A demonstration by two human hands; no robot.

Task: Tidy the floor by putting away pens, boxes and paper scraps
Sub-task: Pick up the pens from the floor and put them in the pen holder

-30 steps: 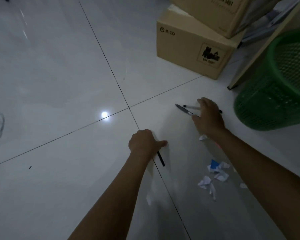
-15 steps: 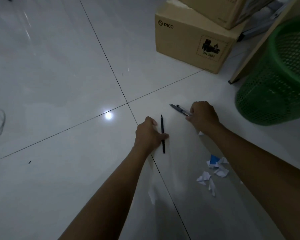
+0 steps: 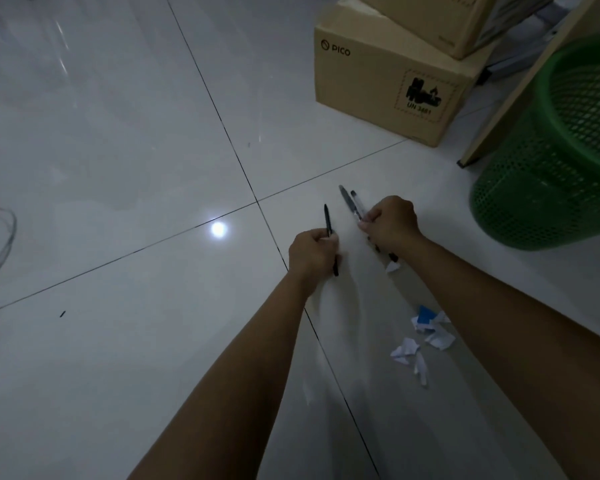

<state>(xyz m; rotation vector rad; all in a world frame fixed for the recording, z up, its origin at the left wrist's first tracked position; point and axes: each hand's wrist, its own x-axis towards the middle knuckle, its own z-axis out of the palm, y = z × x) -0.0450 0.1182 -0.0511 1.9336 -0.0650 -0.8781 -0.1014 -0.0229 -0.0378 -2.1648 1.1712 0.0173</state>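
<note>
Two arms are stretched forward; the left grip (image 3: 312,251) is curled round a black pen (image 3: 327,220), the right grip (image 3: 392,223) round two pens (image 3: 349,202), all pointing away.

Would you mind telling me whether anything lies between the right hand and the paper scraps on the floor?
Nothing visible does. The right hand grips two pens, and bare tile separates it from the paper scraps lying nearer the person.

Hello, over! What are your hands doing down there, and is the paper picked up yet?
Left hand grips one black pen. Right hand grips two pens. Paper scraps on floor, not yet picked up. Nothing in the way.
</note>
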